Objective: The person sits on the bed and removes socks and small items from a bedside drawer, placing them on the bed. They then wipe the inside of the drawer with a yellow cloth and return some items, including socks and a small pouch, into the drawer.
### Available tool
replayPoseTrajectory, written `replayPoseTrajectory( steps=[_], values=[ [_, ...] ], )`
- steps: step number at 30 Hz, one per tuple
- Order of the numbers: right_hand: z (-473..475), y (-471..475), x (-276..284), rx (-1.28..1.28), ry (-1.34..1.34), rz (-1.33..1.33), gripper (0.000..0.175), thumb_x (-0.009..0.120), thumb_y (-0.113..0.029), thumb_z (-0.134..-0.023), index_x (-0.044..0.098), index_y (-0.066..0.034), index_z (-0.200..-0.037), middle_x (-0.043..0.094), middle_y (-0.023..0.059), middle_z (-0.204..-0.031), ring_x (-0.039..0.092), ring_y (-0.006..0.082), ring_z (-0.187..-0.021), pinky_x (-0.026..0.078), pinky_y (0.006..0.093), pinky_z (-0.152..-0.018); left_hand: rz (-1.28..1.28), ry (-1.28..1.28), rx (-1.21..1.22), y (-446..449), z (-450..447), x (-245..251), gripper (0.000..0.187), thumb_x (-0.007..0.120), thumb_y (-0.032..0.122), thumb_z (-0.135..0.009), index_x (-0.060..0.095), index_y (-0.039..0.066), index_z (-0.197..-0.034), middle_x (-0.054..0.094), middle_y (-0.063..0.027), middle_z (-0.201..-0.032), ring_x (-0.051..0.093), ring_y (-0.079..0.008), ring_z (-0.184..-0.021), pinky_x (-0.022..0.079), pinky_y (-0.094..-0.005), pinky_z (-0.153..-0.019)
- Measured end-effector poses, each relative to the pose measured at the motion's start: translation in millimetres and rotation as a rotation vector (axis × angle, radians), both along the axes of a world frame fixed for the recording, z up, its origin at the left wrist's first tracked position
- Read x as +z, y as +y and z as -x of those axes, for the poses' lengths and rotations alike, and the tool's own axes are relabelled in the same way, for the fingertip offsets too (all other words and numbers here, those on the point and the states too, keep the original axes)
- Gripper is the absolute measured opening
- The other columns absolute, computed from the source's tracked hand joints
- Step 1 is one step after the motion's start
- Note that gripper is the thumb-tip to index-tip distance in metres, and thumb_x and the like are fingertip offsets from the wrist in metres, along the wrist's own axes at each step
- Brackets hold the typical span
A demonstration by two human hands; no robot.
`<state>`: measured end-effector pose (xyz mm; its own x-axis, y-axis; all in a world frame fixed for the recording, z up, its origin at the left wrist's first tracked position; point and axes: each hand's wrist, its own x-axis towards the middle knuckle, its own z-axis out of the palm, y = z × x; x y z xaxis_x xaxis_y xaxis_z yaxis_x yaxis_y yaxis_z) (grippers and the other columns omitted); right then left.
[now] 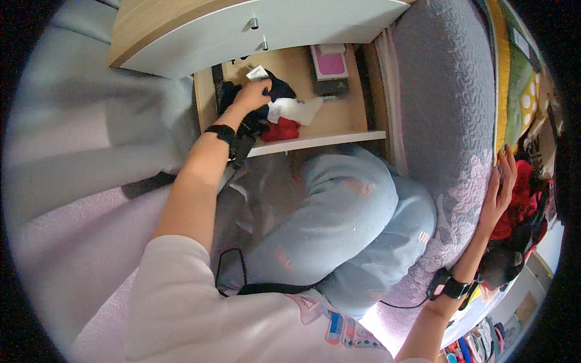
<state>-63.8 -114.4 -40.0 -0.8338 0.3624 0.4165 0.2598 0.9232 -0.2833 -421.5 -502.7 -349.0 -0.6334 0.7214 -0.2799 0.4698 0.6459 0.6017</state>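
My left hand (255,96) reaches into a pulled-out wooden drawer (297,142), its fingers curled on a dark cloth item (282,86). A white tag (257,73) stands up just beyond the knuckles. Beside the hand lies a white sheet or packet (297,110) with a printed label, and below it a bundle of red cloth (282,129). Resting on the bed at the right, my right hand (499,188) has its fingers apart and holds nothing. Its fingertips touch the edge of a yellow and green patterned textile (515,95). Red cloth (517,199) lies next to it.
A box with a pink panel (330,63) and a dark box (330,86) sit at the drawer's right side. Above hangs a white drawer front (263,34) with small metal knobs. A grey curtain (100,113) hangs left; a quilted bedspread (440,90) covers the bed.
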Motion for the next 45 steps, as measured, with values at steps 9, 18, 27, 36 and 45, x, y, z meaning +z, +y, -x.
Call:
replayPoseTrajectory(
  steps=[9,18,27,36,45],
  values=[
    [-3,6,0,0.06,0.033,-0.015,0.029,0.053,-0.009,-0.091,0.06,-0.0051,-0.118,0.052,0.0112,-0.133,0.043,0.0259,-0.126,0.026,0.0389,-0.109,-0.559,0.099,0.137,-22,-5,149,0.027,0.067,0.01,-0.069,0.046,0.006,-0.085,0.049,-0.0051,-0.082,0.048,-0.0149,-0.08,0.042,-0.0276,-0.079],
    [-14,2,5,0.118,0.088,-0.027,0.044,0.063,-0.009,-0.08,0.056,-0.0071,-0.123,0.051,0.0123,-0.132,0.045,0.03,-0.123,0.031,0.0402,-0.107,-0.958,-0.574,0.336,24,-86,325,0.052,0.067,0.002,-0.074,0.048,0.006,-0.123,0.057,-0.0073,-0.104,0.059,-0.0182,-0.094,0.052,-0.0318,-0.081],
    [-52,-81,91,0.724,0.492,0.441,0.11,0.082,-0.034,-0.066,0.014,-0.0057,-0.148,0.011,0.0251,-0.151,0.015,0.0369,-0.14,0.02,0.0398,-0.112,-1.206,-0.867,-0.113,147,-216,451,0.059,0.067,0.009,-0.079,0.043,0.007,-0.132,0.049,-0.0151,-0.131,0.049,-0.0274,-0.12,0.041,-0.0419,-0.101],
    [-159,-59,176,0.186,0.916,0.185,0.075,0.058,0.003,-0.056,0.05,-0.0011,-0.13,0.05,0.0084,-0.133,0.044,0.0193,-0.126,0.029,0.0313,-0.106,-1.099,-1.074,-0.497,276,-345,512,0.043,0.059,0.02,-0.089,0.047,0.009,-0.129,0.055,-0.0076,-0.123,0.054,-0.0183,-0.113,0.042,-0.0303,-0.098],
    [-265,30,137,-0.497,0.455,0.04,0.062,0.057,0.004,-0.066,0.055,-0.0129,-0.126,0.051,0.0165,-0.128,0.049,0.0317,-0.119,0.035,0.035,-0.103,-0.75,0.237,-0.48,370,-330,422,0.048,0.07,0.025,-0.082,0.051,0.009,-0.123,0.045,-0.0148,-0.131,0.041,-0.0248,-0.125,0.042,-0.0323,-0.096]
  ],
)
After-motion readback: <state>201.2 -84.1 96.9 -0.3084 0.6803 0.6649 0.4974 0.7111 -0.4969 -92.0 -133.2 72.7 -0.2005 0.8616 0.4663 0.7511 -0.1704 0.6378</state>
